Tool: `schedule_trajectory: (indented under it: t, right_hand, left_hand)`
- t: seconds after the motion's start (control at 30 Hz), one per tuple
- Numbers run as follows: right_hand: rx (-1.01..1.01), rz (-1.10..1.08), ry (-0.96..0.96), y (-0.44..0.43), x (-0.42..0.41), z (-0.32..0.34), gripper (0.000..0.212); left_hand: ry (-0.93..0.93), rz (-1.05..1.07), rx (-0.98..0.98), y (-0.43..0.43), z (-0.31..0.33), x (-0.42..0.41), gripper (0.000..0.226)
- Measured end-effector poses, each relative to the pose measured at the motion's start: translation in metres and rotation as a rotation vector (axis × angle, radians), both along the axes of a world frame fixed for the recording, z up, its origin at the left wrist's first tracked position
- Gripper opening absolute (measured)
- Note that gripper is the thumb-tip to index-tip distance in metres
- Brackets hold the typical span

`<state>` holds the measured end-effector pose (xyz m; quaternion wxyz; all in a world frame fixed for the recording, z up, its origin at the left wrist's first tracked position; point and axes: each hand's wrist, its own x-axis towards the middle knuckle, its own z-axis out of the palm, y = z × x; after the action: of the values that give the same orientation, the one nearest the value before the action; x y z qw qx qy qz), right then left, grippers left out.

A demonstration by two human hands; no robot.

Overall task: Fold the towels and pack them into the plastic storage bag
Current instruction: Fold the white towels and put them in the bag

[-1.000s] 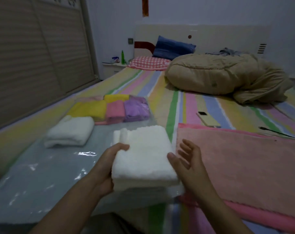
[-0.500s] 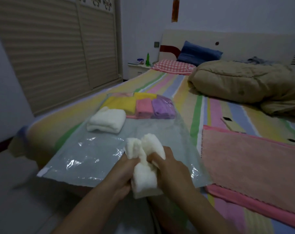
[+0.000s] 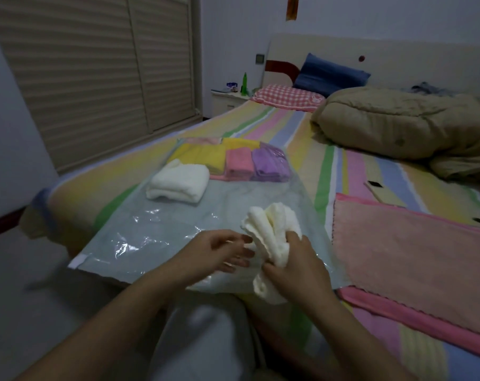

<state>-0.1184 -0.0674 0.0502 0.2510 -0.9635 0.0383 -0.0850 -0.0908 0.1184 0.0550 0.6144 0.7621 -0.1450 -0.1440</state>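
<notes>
My right hand (image 3: 293, 264) grips a folded white towel (image 3: 271, 229) around its middle, bunching it above the near end of the clear plastic storage bag (image 3: 150, 232). My left hand (image 3: 219, 253) hovers just left of the towel with its fingers spread and relaxed, fingertips near the cloth. At the bag's far end lie folded yellow (image 3: 203, 158), pink (image 3: 238, 162) and purple (image 3: 269, 162) towels. Another folded white towel (image 3: 178, 180) lies on the bag nearer to me. A large pink towel (image 3: 414, 251) is spread flat on the bed to the right.
The bag lies on a striped bed (image 3: 324, 163) whose near left corner drops to the floor. A tan duvet (image 3: 398, 122) is heaped at the far right, with pillows (image 3: 288, 96) behind. A phone (image 3: 379, 191) lies beyond the pink towel.
The flat folded white towel was squeezed between both hands; now only my right hand holds it and my left has let go. The view shifted left.
</notes>
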Motion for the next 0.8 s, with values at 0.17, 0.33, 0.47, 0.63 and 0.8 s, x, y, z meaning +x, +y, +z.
schedule_trajectory:
  t: [0.17,0.33,0.47,0.63,0.8]
  right_hand:
    - [0.171,0.019,-0.049,-0.019,0.002,-0.003,0.053]
    - [0.239,0.071,-0.097,-0.036,-0.004,0.001,0.052]
    - [0.117,0.387,-0.321,-0.027,-0.018,0.01,0.062]
    - [-0.552,0.678,-0.283,0.001,-0.012,-0.007,0.047]
    - [-0.399,0.398,0.183,0.019,0.011,0.007,0.045]
  left_hand:
    - [-1.01,-0.127,1.051,0.024,-0.044,0.017,0.045]
    - [-1.106,-0.018,1.039,0.024,-0.043,0.023,0.021]
    - [-0.781,0.262,0.775,0.019,-0.023,0.019,0.005]
    - [-0.479,0.282,0.374,0.02,0.013,0.035,0.008]
    - [-0.625,0.273,0.294,0.018,0.038,0.028,0.006]
